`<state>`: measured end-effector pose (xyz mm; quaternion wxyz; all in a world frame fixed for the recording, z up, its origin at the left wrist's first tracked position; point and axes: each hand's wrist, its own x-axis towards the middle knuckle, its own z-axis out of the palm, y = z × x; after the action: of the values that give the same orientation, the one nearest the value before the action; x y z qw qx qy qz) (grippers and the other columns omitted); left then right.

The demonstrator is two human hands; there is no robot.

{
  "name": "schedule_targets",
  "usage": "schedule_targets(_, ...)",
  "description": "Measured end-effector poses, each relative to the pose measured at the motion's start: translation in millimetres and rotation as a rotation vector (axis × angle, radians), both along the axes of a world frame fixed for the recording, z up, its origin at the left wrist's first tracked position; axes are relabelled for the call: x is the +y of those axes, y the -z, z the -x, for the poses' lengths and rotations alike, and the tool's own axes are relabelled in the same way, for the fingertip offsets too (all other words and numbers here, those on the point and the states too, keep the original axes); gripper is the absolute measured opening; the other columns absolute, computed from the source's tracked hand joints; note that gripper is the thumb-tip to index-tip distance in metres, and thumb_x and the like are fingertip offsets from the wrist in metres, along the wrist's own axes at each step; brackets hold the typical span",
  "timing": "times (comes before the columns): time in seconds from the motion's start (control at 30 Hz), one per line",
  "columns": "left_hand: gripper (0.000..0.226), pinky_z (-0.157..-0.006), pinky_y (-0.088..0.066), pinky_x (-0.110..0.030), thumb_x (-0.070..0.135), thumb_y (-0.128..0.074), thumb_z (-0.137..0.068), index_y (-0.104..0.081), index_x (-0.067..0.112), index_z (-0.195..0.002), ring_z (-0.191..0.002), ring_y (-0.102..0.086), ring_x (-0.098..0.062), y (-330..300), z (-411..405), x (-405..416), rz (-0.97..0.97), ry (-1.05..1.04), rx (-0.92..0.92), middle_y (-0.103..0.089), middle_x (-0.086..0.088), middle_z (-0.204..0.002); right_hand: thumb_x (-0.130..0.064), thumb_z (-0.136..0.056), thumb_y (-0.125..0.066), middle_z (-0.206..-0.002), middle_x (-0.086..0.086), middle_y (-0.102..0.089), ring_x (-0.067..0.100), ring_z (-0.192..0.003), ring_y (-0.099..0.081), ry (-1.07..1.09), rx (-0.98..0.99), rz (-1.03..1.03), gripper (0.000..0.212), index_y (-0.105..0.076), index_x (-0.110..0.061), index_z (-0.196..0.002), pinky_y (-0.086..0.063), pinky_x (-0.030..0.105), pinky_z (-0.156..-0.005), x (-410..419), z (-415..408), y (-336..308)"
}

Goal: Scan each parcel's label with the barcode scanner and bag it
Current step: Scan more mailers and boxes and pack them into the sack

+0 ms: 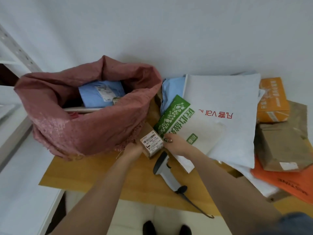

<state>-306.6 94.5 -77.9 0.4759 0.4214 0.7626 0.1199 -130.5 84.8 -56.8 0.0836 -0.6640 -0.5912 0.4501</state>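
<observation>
"Where was the small brown cardboard box (152, 144) with the white label?"

"Near the middle of the wooden table (94, 173), beside the big pink sack (81, 126). The left hand (133, 148) and right hand (174, 143) both gripped it."

"Next?"

"Probably grab the grey barcode scanner (165, 170) lying just beside it."

White wall (169, 31) (pale floor (138, 212))

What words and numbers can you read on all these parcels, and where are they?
"50? PB02 170", first part unsure: label on the small brown box held by the left hand and right hand.
"van", upside down, red, with characters beside it: big white mailer.
White Chinese characters, unsure: green-and-white bag.
Orange bag, orange box, blue parcel in the pink sack: too blurred.
</observation>
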Motion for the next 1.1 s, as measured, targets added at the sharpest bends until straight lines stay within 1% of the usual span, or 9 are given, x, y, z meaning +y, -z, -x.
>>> schedule_targets(0.07,0.033,-0.097,-0.05,-0.04,0.021,-0.054,-0.096,-0.06,0.004,-0.123,-0.11,-0.059,-0.027,9,4,-1,0.039,-0.129,-0.149,-0.062,-0.01,-0.121,-0.016,-0.101,-0.045,-0.146,0.012,-0.045,0.026,-0.133,-0.042,0.033,0.017,0.0,0.046,-0.038,-0.008,-0.146,-0.033,0.024,-0.1,5,8,9)
schedule_targets(0.13,0.028,-0.098,-0.049,-0.041,0.01,-0.051,-0.094,-0.061,0.008,-0.12,-0.112,-0.057,-0.025,19,8,0,0.082,-0.186,-0.259,-0.062,-0.007,-0.122,-0.014,-0.101,-0.043,-0.145,0.012,-0.046,0.027,-0.132,-0.042,0.053,0.011,0.02,0.044,-0.038,-0.008,-0.145,-0.033,0.026,-0.102,9,14,17)
schedule_targets(0.3,0.026,-0.069,-0.048,-0.028,0.006,-0.047,-0.092,-0.066,0.009,-0.11,-0.084,-0.064,-0.017,27,10,2,0.158,-0.241,-0.458,-0.071,-0.005,-0.096,-0.014,-0.098,-0.047,-0.133,0.009,-0.056,0.025,-0.123,-0.05,0.036,0.013,0.051,0.036,-0.05,-0.014,-0.133,-0.038,0.027,-0.095,14,30,32)
schedule_targets(0.4,0.019,-0.06,-0.044,-0.025,0.007,-0.046,-0.096,-0.063,0.009,-0.087,-0.075,-0.061,-0.017,17,8,4,0.19,-0.276,-0.512,-0.066,-0.006,-0.083,-0.014,-0.097,-0.052,-0.136,0.011,-0.053,0.025,-0.125,-0.05,0.079,0.025,0.021,0.04,-0.047,-0.007,-0.137,-0.04,0.027,-0.095,17,30,27)
schedule_targets(0.57,0.028,-0.082,-0.053,-0.039,0.029,-0.057,-0.095,-0.062,0.006,-0.111,-0.086,-0.064,-0.026,-2,7,8,0.205,-0.338,-0.609,-0.067,-0.012,-0.098,-0.019,-0.096,-0.053,-0.135,0.014,-0.051,0.029,-0.124,-0.049,0.093,0.036,-0.103,0.046,-0.048,-0.004,-0.139,-0.043,0.035,-0.102,24,34,10)
schedule_targets(0.67,0.025,-0.094,-0.048,-0.046,0.032,-0.058,-0.095,-0.064,0.008,-0.098,-0.087,-0.061,-0.029,-2,8,9,0.259,-0.413,-0.713,-0.064,-0.013,-0.093,-0.021,-0.094,-0.053,-0.116,0.018,-0.062,0.031,-0.114,-0.055,0.127,0.068,-0.13,0.033,-0.059,-0.004,-0.122,-0.048,0.04,-0.095,23,38,5)
schedule_targets(0.8,0.023,-0.109,-0.033,-0.056,0.033,-0.058,-0.095,-0.057,0.01,-0.091,-0.093,-0.056,-0.03,9,10,8,0.316,-0.509,-0.732,-0.06,-0.012,-0.096,-0.013,-0.095,-0.051,-0.117,0.008,-0.062,0.022,-0.107,-0.058,0.182,0.122,-0.109,0.034,-0.056,-0.005,-0.128,-0.048,0.03,-0.09,11,37,8)
schedule_targets(0.97,0.03,-0.103,-0.042,-0.047,0.031,-0.069,-0.087,-0.054,0.009,-0.1,-0.1,-0.055,-0.029,22,13,3,0.389,-0.598,-0.755,-0.056,-0.014,-0.105,-0.008,-0.095,-0.048,-0.128,0.01,-0.059,0.025,-0.117,-0.055,0.278,0.09,-0.068,0.037,-0.056,-0.009,-0.13,-0.046,0.032,-0.097,0,36,19)
schedule_targets(1.1,0.029,-0.089,-0.044,-0.037,0.034,-0.068,-0.085,-0.058,0.01,-0.099,-0.091,-0.059,-0.025,34,12,0,0.362,-0.569,-0.801,-0.062,-0.011,-0.097,0.0,-0.087,-0.051,-0.101,0.014,-0.06,0.026,-0.095,-0.059,0.283,-0.056,0.03,0.022,-0.062,0.003,-0.106,-0.045,0.032,-0.074,-12,28,30)
